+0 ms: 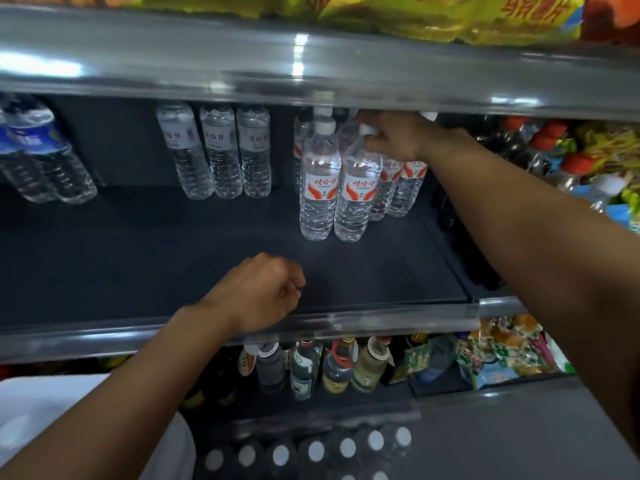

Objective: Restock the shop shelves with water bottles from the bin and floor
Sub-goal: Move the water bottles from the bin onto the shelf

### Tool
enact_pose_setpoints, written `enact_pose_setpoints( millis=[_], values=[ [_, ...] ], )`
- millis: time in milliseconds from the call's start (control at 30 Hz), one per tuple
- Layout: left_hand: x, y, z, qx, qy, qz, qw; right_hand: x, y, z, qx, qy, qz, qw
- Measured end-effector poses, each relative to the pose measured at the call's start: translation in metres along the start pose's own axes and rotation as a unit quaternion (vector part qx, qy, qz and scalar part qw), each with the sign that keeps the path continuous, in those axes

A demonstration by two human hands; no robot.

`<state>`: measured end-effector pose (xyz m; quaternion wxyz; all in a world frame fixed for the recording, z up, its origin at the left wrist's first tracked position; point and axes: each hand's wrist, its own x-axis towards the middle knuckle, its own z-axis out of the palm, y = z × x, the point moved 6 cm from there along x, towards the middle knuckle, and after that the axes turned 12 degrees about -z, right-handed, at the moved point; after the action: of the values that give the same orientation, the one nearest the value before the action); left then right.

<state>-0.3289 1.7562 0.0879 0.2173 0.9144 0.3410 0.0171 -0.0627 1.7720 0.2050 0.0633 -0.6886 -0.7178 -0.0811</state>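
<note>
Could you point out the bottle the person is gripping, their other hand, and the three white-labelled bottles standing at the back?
Gripped water bottle [356,192], head view: on its red-and-white label.
Left hand [258,292], head view: back of the curled hand.
Three white-labelled bottles [220,150], head view: middle bottle's body.

Dim shelf interior, glare on shelf edge, wide-angle bending

A dark shelf carries upright water bottles: two blue-labelled ones at far left, three white-labelled ones at the back (side by side), and a red-labelled cluster toward the right.
</note>
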Motion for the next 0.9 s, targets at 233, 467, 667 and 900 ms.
enact_pose_setpoints(
  millis=[233,467,667,900],
  values=[
    [-0.001,-0.006,-0.003,0.008,0.009,0.001,1.000,0.010,0.007,0.005,0.015,-0.001,0.012,1.000],
    [-0.006,-0.011,-0.006,0.000,0.007,0.007,1.000,0.004,0.003,0.001,-0.012,0.019,0.057,0.998],
    [-0.016,-0.017,-0.014,-0.012,0.016,0.012,1.000,-0.022,-0.035,-0.008,-0.058,0.041,0.074,0.995],
    [-0.047,-0.044,-0.027,-0.013,0.009,0.018,1.000,-0.055,-0.135,0.012,-0.034,0.045,0.022,0.998]
  ],
)
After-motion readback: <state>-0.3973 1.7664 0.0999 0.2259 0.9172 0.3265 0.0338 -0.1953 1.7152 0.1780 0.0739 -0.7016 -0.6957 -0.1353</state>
